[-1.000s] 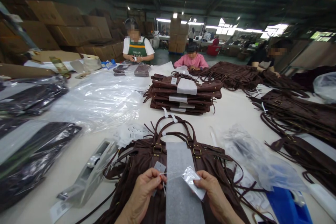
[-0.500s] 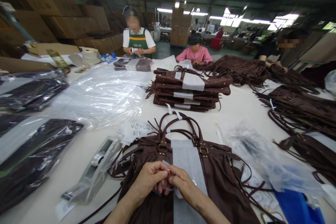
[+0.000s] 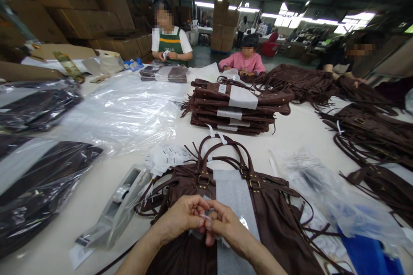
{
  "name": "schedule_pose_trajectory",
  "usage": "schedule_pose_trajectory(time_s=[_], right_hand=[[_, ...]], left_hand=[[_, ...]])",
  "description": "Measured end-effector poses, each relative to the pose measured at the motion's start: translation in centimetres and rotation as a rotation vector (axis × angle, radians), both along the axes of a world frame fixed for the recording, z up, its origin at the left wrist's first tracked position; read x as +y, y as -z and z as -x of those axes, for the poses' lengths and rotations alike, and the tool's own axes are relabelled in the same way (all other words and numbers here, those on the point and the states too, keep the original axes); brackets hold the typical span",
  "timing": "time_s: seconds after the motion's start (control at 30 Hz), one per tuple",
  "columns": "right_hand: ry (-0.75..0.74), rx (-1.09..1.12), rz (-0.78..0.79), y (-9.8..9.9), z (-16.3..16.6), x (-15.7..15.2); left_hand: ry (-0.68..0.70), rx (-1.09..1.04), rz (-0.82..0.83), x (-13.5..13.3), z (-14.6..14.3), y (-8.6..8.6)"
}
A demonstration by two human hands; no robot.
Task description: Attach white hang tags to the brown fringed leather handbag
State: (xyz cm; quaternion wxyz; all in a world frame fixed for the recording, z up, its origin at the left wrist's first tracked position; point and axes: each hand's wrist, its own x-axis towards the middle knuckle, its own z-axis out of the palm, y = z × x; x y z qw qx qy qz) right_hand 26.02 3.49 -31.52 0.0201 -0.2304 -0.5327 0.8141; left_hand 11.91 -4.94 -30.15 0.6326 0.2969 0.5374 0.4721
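Over the front of a dark brown leather handbag [image 3: 274, 219], my left hand [image 3: 185, 215] and my right hand [image 3: 226, 221] meet with their fingertips together. Both are closed in a pinch on something small, partly clear with a reddish bit, too small to name. The bag lies flat on the table, its handles [image 3: 226, 144] pointing away from me and wrapped in places with white strips. A pale paper band [image 3: 234, 193] runs down its middle, partly beneath my right hand. Left of the bag lies a grey tape dispenser [image 3: 116, 206], beside white printed tags [image 3: 166, 159].
Brown bags are stacked [image 3: 241, 109] behind the handbag, with more bags [image 3: 380, 137] at right. Plastic-wrapped bags [image 3: 41, 180] lie left, near clear plastic sheets [image 3: 129, 107]. Clear plastic bags [image 3: 332, 193] and a blue packet [image 3: 371, 249] lie right. Co-workers [image 3: 171, 43] are across the table.
My hands stay together over the bag, and the fingers have shifted slightly around the small item. The whole view has turned a little. The far co-worker in pink has raised their head.
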Motion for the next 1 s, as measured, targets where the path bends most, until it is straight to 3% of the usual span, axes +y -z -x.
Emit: schedule_pose_trajectory(time_s=[0.17, 0.4, 0.53, 0.67, 0.8, 1.0], right_hand=[[0.244, -0.128, -0.275, 0.8, 1.7, 0.7], [0.395, -0.290, -0.782, 2.3, 3.5, 2.8], [0.392, -0.411, -1.072, 3.4, 4.3, 3.0], [0.383, -0.438, -1.347, 4.4, 4.8, 2.8], [0.395, -0.447, -1.395, 4.9, 5.7, 2.4], [0.470, -0.445, -1.239, 5.2, 6.9, 1.9]], left_hand=[[-0.103, 0.242, -0.026, 1.6, 1.8, 0.5], [-0.368, 0.533, -0.002, 4.8, 4.7, 3.9], [-0.283, 0.659, 0.148, 6.7, 5.3, 4.5], [-0.163, 0.652, 0.183, 7.8, 5.5, 4.1], [-0.030, 0.587, 0.189, 8.1, 6.1, 3.5], [0.086, 0.487, 0.167, 7.7, 7.2, 3.6]])
